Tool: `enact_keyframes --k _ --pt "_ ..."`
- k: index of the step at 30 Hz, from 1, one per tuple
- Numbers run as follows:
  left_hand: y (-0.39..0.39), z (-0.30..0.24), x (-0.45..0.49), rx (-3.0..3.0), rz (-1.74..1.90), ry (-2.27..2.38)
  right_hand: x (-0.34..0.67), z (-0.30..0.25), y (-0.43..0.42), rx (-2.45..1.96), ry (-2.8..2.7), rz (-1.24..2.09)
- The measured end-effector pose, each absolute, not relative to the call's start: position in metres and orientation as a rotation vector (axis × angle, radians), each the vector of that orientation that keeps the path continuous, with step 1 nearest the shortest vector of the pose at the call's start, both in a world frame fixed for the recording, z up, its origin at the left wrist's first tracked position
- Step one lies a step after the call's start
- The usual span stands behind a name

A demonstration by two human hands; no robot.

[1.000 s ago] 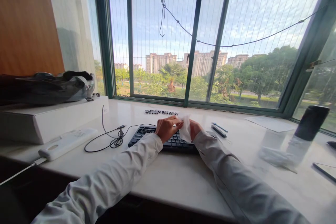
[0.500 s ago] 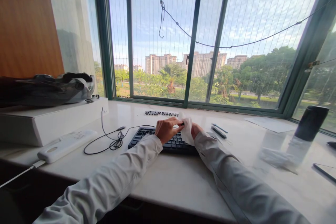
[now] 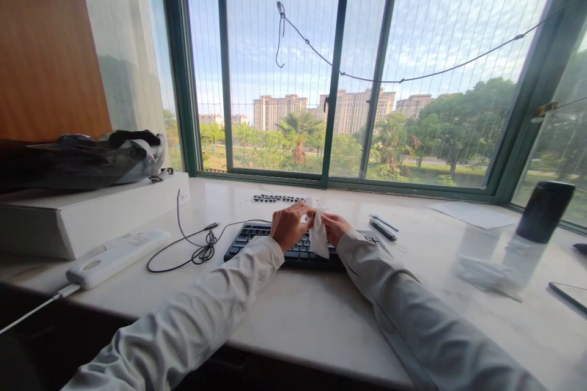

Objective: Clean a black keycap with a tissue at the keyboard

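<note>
Over the black keyboard (image 3: 247,233), both of my hands work close together around a white tissue (image 3: 319,239). My left hand (image 3: 291,223) is closed in a pinch at the tissue's upper left side. A small black piece that looks like a keycap showed at those fingertips a moment ago; fingers and tissue hide it now. My right hand (image 3: 336,227) grips the tissue from the right, fingers closed, with its lower end hanging over the keys. Behind the hands, several black keycaps (image 3: 279,198) lie in rows on the white tabletop (image 3: 284,311).
A coiled black cable (image 3: 205,250) and a white power strip (image 3: 114,259) lie left, before a white box (image 3: 96,214). Pens (image 3: 383,230), paper (image 3: 472,215), a clear plastic bag (image 3: 488,275) and a black cylinder (image 3: 545,212) are right. A window borders the back.
The tissue has shifted slightly left and hangs lower over the keys. My right hand's fingers have moved left to the tissue, and the black piece is out of sight.
</note>
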State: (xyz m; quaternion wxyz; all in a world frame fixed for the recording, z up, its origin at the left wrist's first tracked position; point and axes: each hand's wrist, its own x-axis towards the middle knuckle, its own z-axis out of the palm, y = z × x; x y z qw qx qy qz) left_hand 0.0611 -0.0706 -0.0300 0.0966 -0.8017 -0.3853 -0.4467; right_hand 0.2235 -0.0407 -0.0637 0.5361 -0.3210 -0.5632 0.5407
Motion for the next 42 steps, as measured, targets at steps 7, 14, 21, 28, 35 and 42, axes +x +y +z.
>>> enact_keyframes --k 7,14,21,28,35,42 --pt "-0.07 -0.032 0.061 -2.39 -1.308 -1.142 0.225 -0.069 -0.031 -0.761 -1.254 1.335" --pt "-0.068 -0.033 0.06 -2.493 -1.224 -1.068 0.227 -0.071 -0.028 -0.854 -1.288 1.282" --pt "-0.071 -0.03 0.06 -2.471 -1.245 -1.056 0.234 -0.069 -0.026 -1.015 -1.402 1.079" --pt "-0.072 -0.03 0.06 -2.445 -1.274 -1.086 0.228 -0.063 -0.036 -0.994 -1.32 1.021" --pt "-0.07 -0.032 0.059 -2.448 -1.245 -1.129 0.234 -0.068 -0.034 -1.009 -1.41 1.069" --pt "-0.072 -0.03 0.06 -2.439 -1.254 -1.211 0.223 -0.065 -0.036 -0.971 -1.267 1.162"
